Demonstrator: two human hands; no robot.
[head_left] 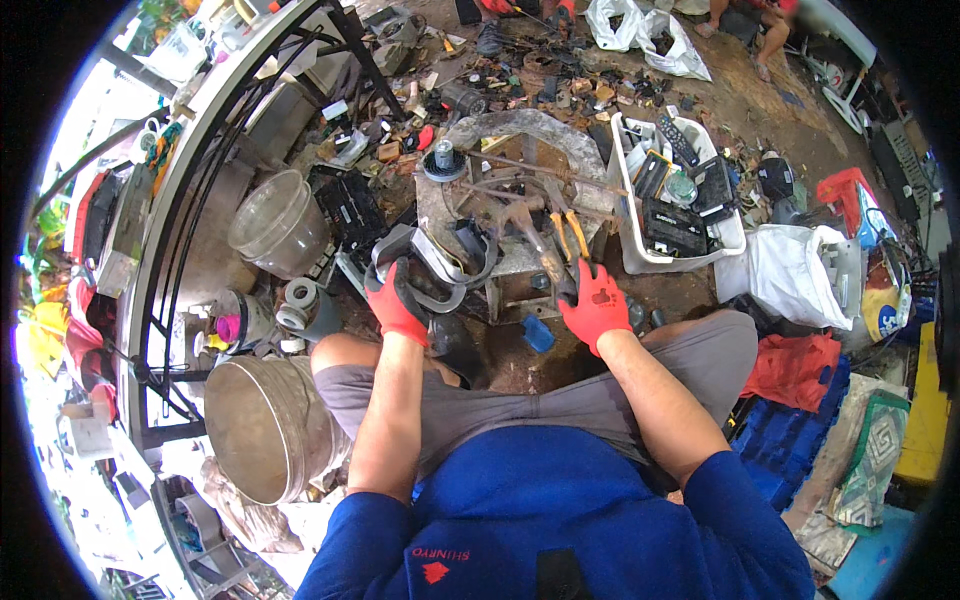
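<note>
My left hand (399,304), in a red and black glove, is closed on the near left rim of a grey curved plastic housing (441,298). The housing rests at the left side of a worn metal work block (450,205), with dark parts inside it. My right hand (598,308), gloved alike, closes around the lower handle of a hammer (543,254). The hammer head lies over the block, pointing away from me. Yellow-handled pliers (570,235) are just beyond my right fingers. A blue plastic piece (538,334) lies on the ground between my hands.
A white bin (631,240) of dark electronic parts stands right of the block, near a white sack (785,275). Buckets (279,222) and a larger pail (260,430) stand at left, beside a metal frame (160,260). Scrap (560,85) covers the far ground; other people sit beyond.
</note>
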